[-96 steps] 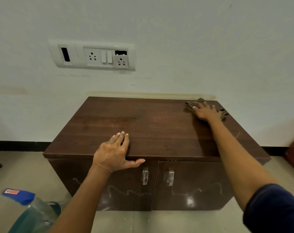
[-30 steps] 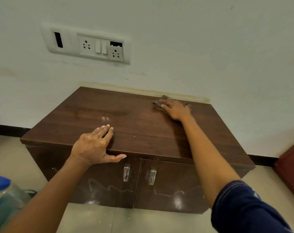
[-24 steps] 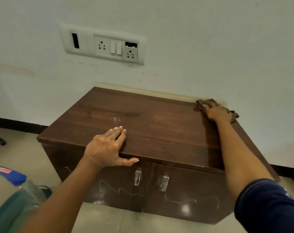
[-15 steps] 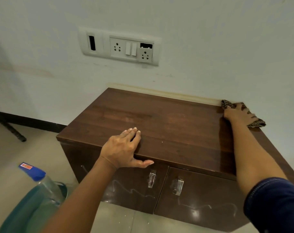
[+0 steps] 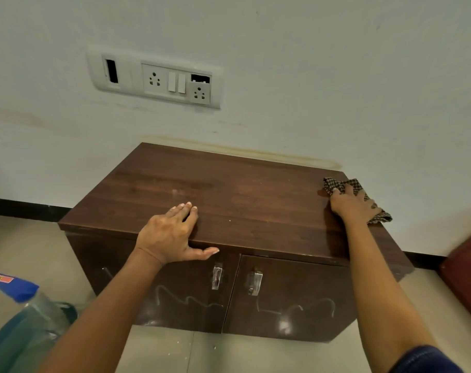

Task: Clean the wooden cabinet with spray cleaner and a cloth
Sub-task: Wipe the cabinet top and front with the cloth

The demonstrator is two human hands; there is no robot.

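Pressing flat, both hands: left hand [image 5: 169, 235] on cabinet [image 5: 255, 200], right hand [image 5: 354, 204] on cloth [image 5: 333, 183]; blue-capped bottle [image 5: 38, 305] of teal liquid.

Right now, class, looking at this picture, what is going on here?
A person is cleaning the dark brown wooden cabinet. The right hand presses a brown checked cloth onto the top's far right edge, while the left hand rests flat at the front edge. A clear blue-capped bottle stands on the floor, left.
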